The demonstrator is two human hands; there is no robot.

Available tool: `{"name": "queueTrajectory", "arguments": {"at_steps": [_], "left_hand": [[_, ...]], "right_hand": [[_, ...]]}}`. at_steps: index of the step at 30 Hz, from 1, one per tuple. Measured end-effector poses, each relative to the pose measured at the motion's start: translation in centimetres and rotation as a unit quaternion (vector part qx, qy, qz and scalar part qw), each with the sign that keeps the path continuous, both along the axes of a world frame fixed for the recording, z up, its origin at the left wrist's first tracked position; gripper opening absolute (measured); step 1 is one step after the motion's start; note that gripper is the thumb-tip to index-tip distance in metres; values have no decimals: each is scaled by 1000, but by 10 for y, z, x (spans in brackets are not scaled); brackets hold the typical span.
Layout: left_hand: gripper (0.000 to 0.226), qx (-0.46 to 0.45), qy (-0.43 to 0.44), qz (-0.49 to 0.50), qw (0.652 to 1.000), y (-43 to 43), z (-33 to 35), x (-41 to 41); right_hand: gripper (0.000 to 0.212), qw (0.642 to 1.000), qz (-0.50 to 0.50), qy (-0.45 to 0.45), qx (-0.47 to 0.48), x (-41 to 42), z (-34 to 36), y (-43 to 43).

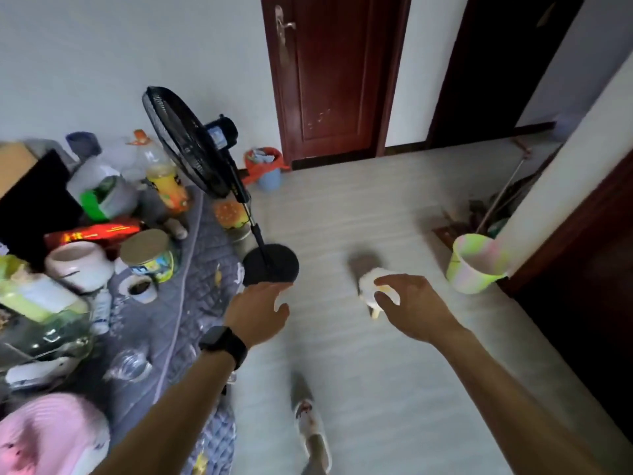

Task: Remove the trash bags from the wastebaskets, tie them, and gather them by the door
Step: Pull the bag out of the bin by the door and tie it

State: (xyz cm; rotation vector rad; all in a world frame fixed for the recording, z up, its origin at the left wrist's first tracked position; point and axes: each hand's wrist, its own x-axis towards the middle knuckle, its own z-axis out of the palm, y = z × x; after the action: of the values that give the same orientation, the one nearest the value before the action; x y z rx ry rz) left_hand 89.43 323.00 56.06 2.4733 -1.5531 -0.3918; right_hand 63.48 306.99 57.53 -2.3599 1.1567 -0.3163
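Both of the person's hands are out in front, empty with fingers loosely spread, the left hand (258,311) wearing a black wristwatch (224,345) and the right hand (412,305) hovering over the pale floor (376,371). Near the right hand, by the wall, stands a pastel green-and-pink plastic wastebasket (474,264) that looks unlined and empty. Well ahead, beside the dark red wooden door (334,73), a small blue wastebasket (270,178) holds an orange-red trash bag (263,164) full of paper rubbish; walking over to lift it out seems next.
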Motion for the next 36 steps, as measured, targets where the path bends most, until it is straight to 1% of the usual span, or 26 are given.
{"name": "queueTrajectory", "arguments": {"at_steps": [2,6,10,14,16,18,19,21,22,25,29,32,36], "left_hand": [[49,3,2,3,1000,-41,-7,38],[49,20,28,2,999,-123,-6,105],[49,33,35,2,999,-201,-3,163],[51,40,34,-14,999,-279,-9,215],[51,41,33,-17,998,-327,-13,243],[52,39,27,-20,999,-372,-14,268],[53,41,22,-18,999,-394,-16,280],[54,45,21,-7,999,-448,-21,307],[54,50,27,0,998,-475,-21,318],[54,67,48,9,997,-550,-17,356],[52,46,56,54,996,-649,-4,420],[51,40,61,81,994,-692,0,462],[51,45,86,123,988,-752,-18,534]], "right_hand": [[33,1000,12,8,0,40,-11,-40],[37,998,19,58,22,111,-17,-116],[38,996,14,71,43,167,-12,-186],[39,995,22,89,38,217,-10,-257],[48,994,10,86,68,244,-18,-304],[60,995,7,66,76,269,-26,-347],[57,995,8,62,77,282,-31,-369],[43,995,10,54,82,312,-35,-421],[40,995,12,53,83,328,-34,-446],[39,994,37,65,79,380,-22,-518],[42,991,79,86,58,465,-3,-628],[43,990,102,86,48,522,7,-682],[44,987,127,81,53,611,-1,-752]]}}
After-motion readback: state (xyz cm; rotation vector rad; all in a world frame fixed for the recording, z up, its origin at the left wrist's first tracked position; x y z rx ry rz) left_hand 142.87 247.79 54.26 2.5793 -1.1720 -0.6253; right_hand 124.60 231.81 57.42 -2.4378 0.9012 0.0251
